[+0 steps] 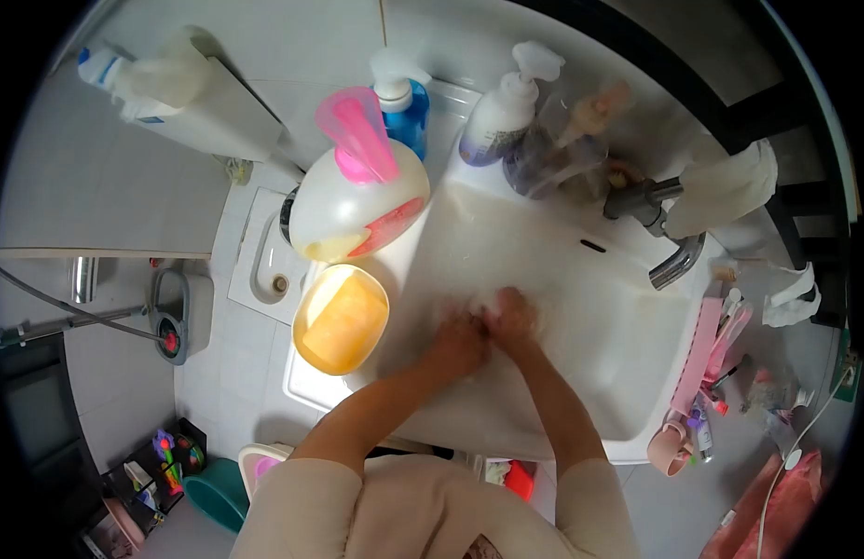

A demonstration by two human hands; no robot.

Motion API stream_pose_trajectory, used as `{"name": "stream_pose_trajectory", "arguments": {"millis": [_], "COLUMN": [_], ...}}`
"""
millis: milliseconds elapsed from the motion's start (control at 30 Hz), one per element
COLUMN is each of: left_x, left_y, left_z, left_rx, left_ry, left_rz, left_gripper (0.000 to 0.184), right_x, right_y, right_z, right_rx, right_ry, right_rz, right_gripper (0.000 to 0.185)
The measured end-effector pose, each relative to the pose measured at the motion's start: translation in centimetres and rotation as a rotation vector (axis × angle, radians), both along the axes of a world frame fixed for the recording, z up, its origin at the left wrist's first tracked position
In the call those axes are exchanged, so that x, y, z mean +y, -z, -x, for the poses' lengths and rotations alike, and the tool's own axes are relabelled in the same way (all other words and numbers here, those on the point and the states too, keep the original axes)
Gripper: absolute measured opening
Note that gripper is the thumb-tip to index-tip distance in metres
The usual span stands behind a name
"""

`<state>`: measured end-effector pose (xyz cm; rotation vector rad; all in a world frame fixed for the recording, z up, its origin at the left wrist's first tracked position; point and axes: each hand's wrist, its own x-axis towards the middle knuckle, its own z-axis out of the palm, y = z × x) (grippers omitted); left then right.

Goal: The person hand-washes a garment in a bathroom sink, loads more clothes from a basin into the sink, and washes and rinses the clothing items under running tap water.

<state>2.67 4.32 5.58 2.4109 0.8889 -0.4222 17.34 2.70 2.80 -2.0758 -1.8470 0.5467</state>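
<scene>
Both hands are down in the white sink (581, 373), close together and touching near its middle. My left hand (462, 337) is closed, its fingers bent inward and partly blurred. My right hand (511, 317) is also closed, knuckles up, against the left. Between and around them is a pale, blurred patch, and whatever they grip is too unclear to name. On the sink's left rim, near my left arm, stands a yellow soap dish (306, 349) with an orange-yellow bar of soap (343, 321) in it.
Behind the dish are a white detergent bottle (357, 210) with a pink cap and a blue pump bottle (406, 116). A white pump bottle (497, 121) stands at the back. The faucet (676, 264) overhangs the right side, beside a pink holder (698, 354) with brushes.
</scene>
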Motion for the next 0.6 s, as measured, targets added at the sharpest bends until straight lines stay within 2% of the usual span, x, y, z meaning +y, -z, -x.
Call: {"name": "stream_pose_trajectory", "arguments": {"millis": [100,167,233,300,367,433,500,533,600], "left_x": [-0.2,-0.3,0.0,0.2,0.2,0.0,-0.1,-0.1,-0.5], "left_y": [-1.6,-1.2,-1.4,-1.7,-2.3,-2.4,-2.0,-1.2,0.4], "left_z": [0.2,0.4,0.8,0.7,0.2,0.0,0.3,0.3,1.1], "left_rx": [-0.197,-0.224,-0.231,-0.240,-0.232,-0.246,-0.277,-0.357,-0.485], "left_ry": [-0.033,-0.045,-0.043,-0.040,-0.041,-0.047,-0.070,-0.076,-0.103], "left_rz": [-0.097,-0.072,-0.063,-0.046,-0.091,-0.113,-0.127,-0.094,-0.039], "left_gripper": [0.048,0.043,0.040,0.039,0.040,0.041,0.040,0.041,0.043], "right_x": [5.1,7.4,8.5,8.0,4.0,0.2,-3.0,-3.8,-4.0], "right_y": [-1.9,-1.4,-1.6,-2.7,-4.4,-5.6,-0.9,0.8,0.1], "right_z": [-0.8,-1.3,-1.9,-5.3,-8.5,-10.0,-8.5,-7.9,-7.4], "right_rx": [-0.111,-0.206,0.002,0.492,0.321,0.052,0.116,0.150,0.551], "right_ry": [0.144,0.140,0.190,0.270,0.427,0.645,0.693,0.705,0.664], "right_rz": [0.517,0.342,0.243,0.229,-0.060,0.224,0.170,0.144,0.120], "right_gripper": [0.043,0.042,0.049,0.064,0.070,0.069,0.061,0.057,0.047]}}
